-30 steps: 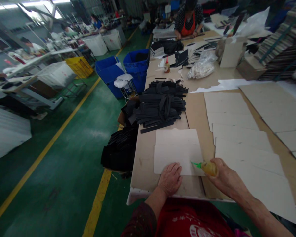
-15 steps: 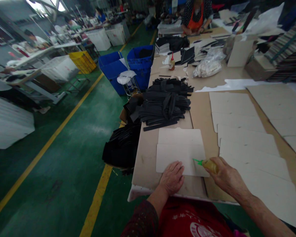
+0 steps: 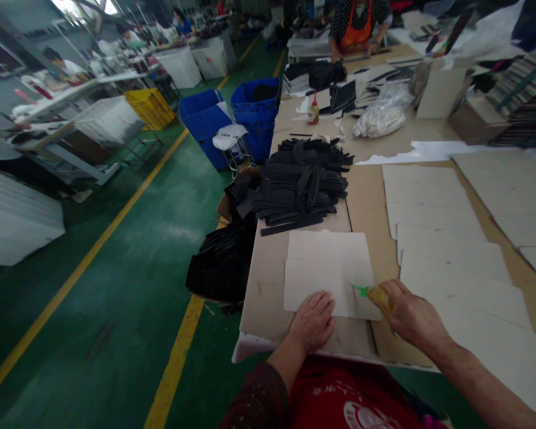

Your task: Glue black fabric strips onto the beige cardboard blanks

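My right hand (image 3: 413,316) is wrapped round a glue bottle (image 3: 381,298) holding yellowish liquid. Its thin green nozzle points left, over the right part of a pale board (image 3: 326,271). Whether the tip touches the board, I cannot tell. My left hand (image 3: 314,320) lies flat on the board's near edge, fingers stretched out. A line runs across the board, which may be the edge of a second sheet. Beyond it lies a heap of black strips (image 3: 301,187), with one strip (image 3: 292,226) apart at the near side.
Overlapping pale boards (image 3: 460,286) cover the table's right side. Another glue bottle (image 3: 313,112) with a red tip stands farther back, near a clear plastic bag (image 3: 382,116). Blue bins (image 3: 255,107) and a stool (image 3: 230,138) stand left of the table. A co-worker in an orange apron (image 3: 356,30) is at the far end.
The view has shifted slightly. My right hand and the glue bottle have tilted a little, the nozzle staying over the same part of the board. My left hand rests in the same place.
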The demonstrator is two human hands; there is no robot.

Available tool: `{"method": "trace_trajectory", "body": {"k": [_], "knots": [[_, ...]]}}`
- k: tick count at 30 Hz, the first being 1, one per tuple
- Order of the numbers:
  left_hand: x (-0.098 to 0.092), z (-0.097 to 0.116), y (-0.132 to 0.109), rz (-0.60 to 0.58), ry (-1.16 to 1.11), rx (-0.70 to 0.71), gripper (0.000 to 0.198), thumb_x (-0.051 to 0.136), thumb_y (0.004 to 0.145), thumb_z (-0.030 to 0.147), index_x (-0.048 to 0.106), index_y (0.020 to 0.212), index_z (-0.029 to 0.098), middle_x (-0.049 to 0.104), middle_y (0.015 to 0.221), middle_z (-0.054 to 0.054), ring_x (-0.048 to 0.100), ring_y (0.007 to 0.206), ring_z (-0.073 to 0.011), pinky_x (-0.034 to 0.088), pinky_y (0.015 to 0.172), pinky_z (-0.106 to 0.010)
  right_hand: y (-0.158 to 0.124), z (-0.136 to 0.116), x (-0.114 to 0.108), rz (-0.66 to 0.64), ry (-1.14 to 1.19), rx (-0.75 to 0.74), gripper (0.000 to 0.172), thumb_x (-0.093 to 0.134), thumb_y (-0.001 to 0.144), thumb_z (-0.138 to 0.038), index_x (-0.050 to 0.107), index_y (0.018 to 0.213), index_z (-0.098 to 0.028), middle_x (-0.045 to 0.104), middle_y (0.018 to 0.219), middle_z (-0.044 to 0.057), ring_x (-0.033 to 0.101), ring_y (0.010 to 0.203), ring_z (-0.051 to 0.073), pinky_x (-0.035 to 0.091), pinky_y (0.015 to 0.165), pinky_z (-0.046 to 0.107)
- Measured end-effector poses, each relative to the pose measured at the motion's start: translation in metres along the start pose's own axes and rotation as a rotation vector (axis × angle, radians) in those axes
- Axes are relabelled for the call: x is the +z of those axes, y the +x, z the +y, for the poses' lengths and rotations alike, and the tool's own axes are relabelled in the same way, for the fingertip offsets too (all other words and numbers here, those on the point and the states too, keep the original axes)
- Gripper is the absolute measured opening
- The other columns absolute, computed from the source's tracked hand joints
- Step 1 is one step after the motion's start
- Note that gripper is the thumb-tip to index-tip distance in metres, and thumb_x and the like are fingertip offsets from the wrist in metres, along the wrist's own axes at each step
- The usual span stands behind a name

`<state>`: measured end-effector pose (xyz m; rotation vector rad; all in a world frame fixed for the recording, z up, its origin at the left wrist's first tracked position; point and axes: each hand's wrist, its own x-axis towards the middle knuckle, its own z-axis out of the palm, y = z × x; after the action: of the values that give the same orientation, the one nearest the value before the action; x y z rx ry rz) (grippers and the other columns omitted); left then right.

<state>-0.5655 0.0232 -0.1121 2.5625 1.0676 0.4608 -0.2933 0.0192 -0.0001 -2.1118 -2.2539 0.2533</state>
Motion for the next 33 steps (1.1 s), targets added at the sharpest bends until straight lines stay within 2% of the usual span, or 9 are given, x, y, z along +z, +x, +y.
{"method": "trace_trajectory", "body": {"k": [12, 19, 24, 29, 33], "knots": [[-0.001, 0.002, 0.000, 0.013, -0.014, -0.008, 0.049, 0.055, 0.096, 0.033, 0.053, 0.143, 0.018, 0.055, 0.151, -0.009, 0.042, 0.145, -0.0261, 0.036, 0.124, -0.044, 0.005, 0.002, -0.015, -0.086, -0.028, -0.039, 0.025, 0.046, 0.084, -0.011, 0.057, 0.103, -0.023, 0.068, 0.103, 0.006, 0.066, 0.069, 0.017, 0.031, 0.055, 0.030], [-0.002, 0.001, 0.002, -0.005, -0.026, -0.006, 0.049, 0.056, 0.096, 0.034, 0.053, 0.143, 0.018, 0.055, 0.151, -0.008, 0.042, 0.145, -0.0260, 0.036, 0.124, -0.044, 0.008, 0.000, -0.011, -0.132, 0.079, -0.033, 0.012, 0.047, 0.094, -0.025, 0.056, 0.100, -0.023, 0.068, 0.097, 0.005, 0.066, 0.067, 0.019, 0.032, 0.056, 0.030], [-0.002, 0.001, 0.001, 0.002, -0.037, 0.006, 0.048, 0.055, 0.096, 0.033, 0.055, 0.141, 0.017, 0.055, 0.150, -0.009, 0.043, 0.144, -0.0257, 0.035, 0.125, -0.043, 0.015, -0.004, -0.011, -0.137, 0.036, -0.015, 0.015, 0.046, 0.092, -0.019, 0.056, 0.103, -0.022, 0.067, 0.101, 0.005, 0.067, 0.070, 0.019, 0.032, 0.057, 0.030], [-0.002, 0.002, 0.001, -0.006, -0.047, -0.011, 0.049, 0.055, 0.096, 0.032, 0.054, 0.143, 0.019, 0.055, 0.150, -0.009, 0.043, 0.144, -0.0265, 0.037, 0.124, -0.045, 0.019, -0.003, -0.023, -0.166, -0.030, -0.002, 0.019, 0.046, 0.089, -0.014, 0.057, 0.102, -0.022, 0.068, 0.102, 0.006, 0.066, 0.068, 0.018, 0.029, 0.056, 0.030], [-0.004, 0.002, 0.002, -0.014, -0.057, -0.014, 0.049, 0.055, 0.096, 0.033, 0.053, 0.143, 0.019, 0.056, 0.150, -0.008, 0.043, 0.144, -0.0264, 0.037, 0.124, -0.045, 0.020, -0.001, -0.028, -0.210, -0.027, 0.008, 0.015, 0.050, 0.087, -0.017, 0.056, 0.100, -0.023, 0.069, 0.098, 0.006, 0.066, 0.067, 0.019, 0.028, 0.055, 0.030]]}}
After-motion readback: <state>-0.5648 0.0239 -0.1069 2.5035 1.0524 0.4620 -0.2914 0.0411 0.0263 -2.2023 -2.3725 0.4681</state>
